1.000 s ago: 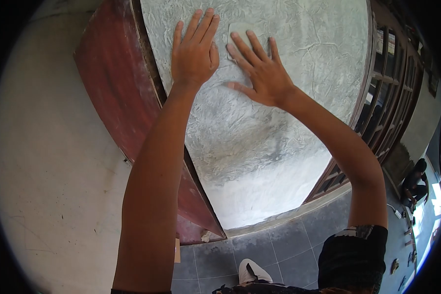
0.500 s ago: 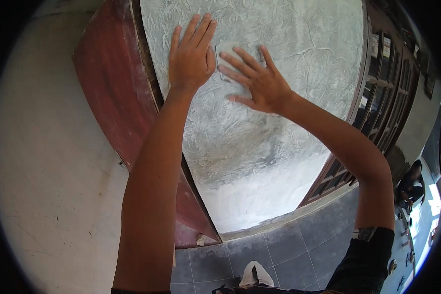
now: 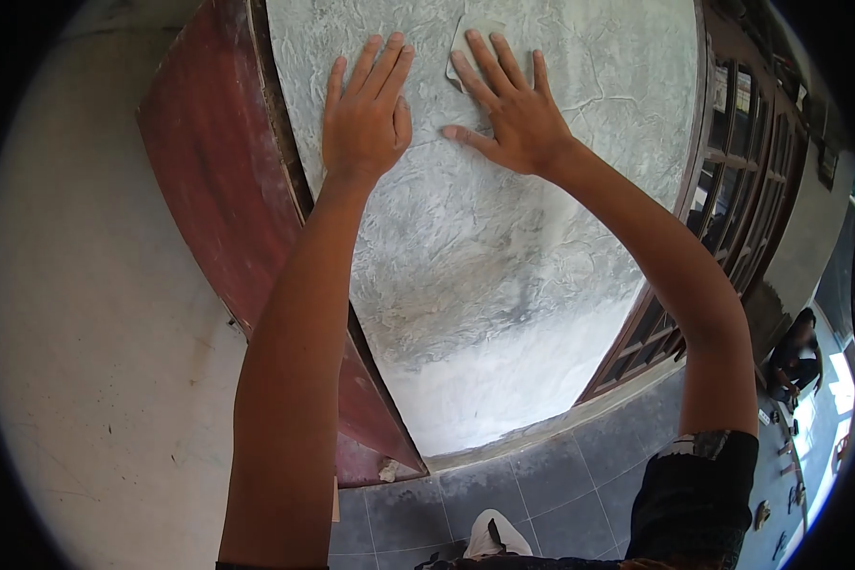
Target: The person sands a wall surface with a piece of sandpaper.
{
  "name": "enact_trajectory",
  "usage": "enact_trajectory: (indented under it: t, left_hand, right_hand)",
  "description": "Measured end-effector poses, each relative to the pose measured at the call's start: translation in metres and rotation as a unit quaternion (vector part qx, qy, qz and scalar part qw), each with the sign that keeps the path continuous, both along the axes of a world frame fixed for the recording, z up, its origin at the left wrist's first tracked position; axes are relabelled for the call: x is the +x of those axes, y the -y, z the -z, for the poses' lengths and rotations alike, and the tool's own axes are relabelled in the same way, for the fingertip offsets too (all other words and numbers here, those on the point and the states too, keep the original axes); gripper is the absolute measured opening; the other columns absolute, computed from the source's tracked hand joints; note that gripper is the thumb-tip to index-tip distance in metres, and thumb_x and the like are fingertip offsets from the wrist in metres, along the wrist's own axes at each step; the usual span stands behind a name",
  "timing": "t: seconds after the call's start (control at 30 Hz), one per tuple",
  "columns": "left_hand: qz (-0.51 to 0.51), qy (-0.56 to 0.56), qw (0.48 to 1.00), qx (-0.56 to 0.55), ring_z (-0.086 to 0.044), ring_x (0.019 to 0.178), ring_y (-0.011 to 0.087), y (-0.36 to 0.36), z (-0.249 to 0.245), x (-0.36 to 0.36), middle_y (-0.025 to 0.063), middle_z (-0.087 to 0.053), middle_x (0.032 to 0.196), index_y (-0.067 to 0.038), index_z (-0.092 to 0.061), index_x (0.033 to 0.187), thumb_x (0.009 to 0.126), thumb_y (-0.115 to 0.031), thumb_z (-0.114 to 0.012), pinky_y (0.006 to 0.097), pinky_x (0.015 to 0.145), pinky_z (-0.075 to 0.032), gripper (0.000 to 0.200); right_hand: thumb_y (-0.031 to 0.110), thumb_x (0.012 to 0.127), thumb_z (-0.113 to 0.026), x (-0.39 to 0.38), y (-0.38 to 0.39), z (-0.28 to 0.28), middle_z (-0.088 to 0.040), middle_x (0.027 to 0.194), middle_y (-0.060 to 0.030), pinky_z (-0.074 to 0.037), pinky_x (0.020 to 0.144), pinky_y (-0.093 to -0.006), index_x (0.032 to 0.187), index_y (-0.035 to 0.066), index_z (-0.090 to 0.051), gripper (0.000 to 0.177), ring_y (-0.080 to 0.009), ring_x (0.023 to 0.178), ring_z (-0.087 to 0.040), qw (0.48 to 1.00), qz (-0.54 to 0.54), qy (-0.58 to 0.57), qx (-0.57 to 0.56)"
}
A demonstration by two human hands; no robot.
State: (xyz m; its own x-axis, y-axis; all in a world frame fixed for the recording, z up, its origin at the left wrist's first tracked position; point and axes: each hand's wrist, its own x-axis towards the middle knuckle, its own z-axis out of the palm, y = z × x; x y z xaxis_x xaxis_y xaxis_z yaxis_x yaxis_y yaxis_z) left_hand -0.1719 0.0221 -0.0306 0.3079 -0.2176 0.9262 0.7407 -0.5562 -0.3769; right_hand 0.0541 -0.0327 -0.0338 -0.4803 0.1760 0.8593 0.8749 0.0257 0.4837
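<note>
A grey, rough-textured wall (image 3: 465, 228) fills the middle of the view, with a paler band near its foot. My left hand (image 3: 366, 114) lies flat on it near the left edge, fingers pointing up and holding nothing. Right of it, my right hand (image 3: 518, 104) is spread, its fingertips pressing a thin pale sheet (image 3: 467, 40) flat against the wall. The sheet shows above and left of those fingers; the rest is hidden beneath them. Its material cannot be made out.
A dark red door panel (image 3: 209, 161) stands at the left, beside a pale wall (image 3: 114, 285). Brown-framed windows (image 3: 731, 152) are on the right. A person (image 3: 796, 356) crouches at the far right. Grey floor tiles (image 3: 560, 484) lie below, with a white shoe (image 3: 496, 534).
My right hand has slid up and slightly right along the wall, and the pale sheet has moved with it. My left hand stays nearly in place.
</note>
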Motion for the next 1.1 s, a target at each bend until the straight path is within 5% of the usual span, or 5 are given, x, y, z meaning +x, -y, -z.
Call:
enact_trajectory:
  t: [0.13, 0.3, 0.47, 0.67, 1.1]
  left_hand:
    - [0.01, 0.001, 1.0, -0.005, -0.037, 0.152, 0.0216, 0.001, 0.002, -0.001, -0.001, -0.044, 0.163, -0.018, -0.051, 0.153, 0.094, -0.011, -0.05, 0.0513, 0.125, -0.024, 0.059]
    - [0.003, 0.001, 1.0, 0.0, -0.038, 0.152, 0.0217, 0.0, 0.0, 0.0, -0.0009, -0.045, 0.162, -0.017, -0.051, 0.153, 0.094, -0.011, -0.049, 0.0513, 0.125, -0.024, 0.059]
    - [-0.001, 0.004, 1.0, 0.01, -0.039, 0.151, 0.0207, -0.002, -0.001, -0.001, -0.001, -0.047, 0.161, -0.017, -0.054, 0.151, 0.094, -0.013, -0.05, 0.0508, 0.125, -0.025, 0.057]
    - [-0.003, 0.006, 1.0, 0.02, -0.041, 0.149, 0.02, -0.002, -0.001, -0.001, -0.0009, -0.05, 0.158, -0.017, -0.056, 0.148, 0.093, -0.013, -0.052, 0.0509, 0.124, -0.027, 0.056]
    - [0.017, 0.001, 1.0, 0.013, -0.04, 0.15, 0.0235, -0.001, -0.001, 0.0, 0.0004, -0.048, 0.16, -0.016, -0.054, 0.151, 0.094, -0.01, -0.049, 0.053, 0.124, -0.026, 0.057]
  right_hand:
    - [0.078, 0.095, -0.041, -0.017, 0.034, 0.081, -0.017, 0.173, -0.0019, -0.011, 0.127, -0.0611, 0.163, 0.027, -0.031, 0.086, -0.0261, 0.16, -0.013, 0.961, 0.01, 0.158, -0.228]
    - [0.076, 0.098, -0.037, 0.004, 0.001, -0.006, -0.018, 0.173, -0.0023, -0.015, 0.122, -0.0696, 0.164, 0.027, -0.03, 0.082, -0.0276, 0.159, -0.017, 0.998, 0.056, 0.017, 0.009]
    - [0.077, 0.098, -0.036, -0.017, 0.023, 0.075, -0.017, 0.173, -0.0024, -0.013, 0.126, -0.0641, 0.163, 0.026, -0.031, 0.083, -0.0276, 0.159, -0.015, 0.975, -0.018, 0.12, -0.187]
    - [0.076, 0.098, -0.038, 0.003, -0.007, -0.014, -0.02, 0.172, -0.0025, -0.01, 0.123, -0.0702, 0.164, 0.028, -0.029, 0.082, -0.0272, 0.159, -0.018, 0.999, 0.021, -0.013, 0.025]
    - [0.078, 0.097, -0.037, 0.001, -0.002, 0.01, -0.019, 0.172, -0.0081, -0.014, 0.122, -0.07, 0.163, 0.023, -0.032, 0.086, -0.0326, 0.159, -0.016, 1.0, 0.001, 0.022, -0.02]
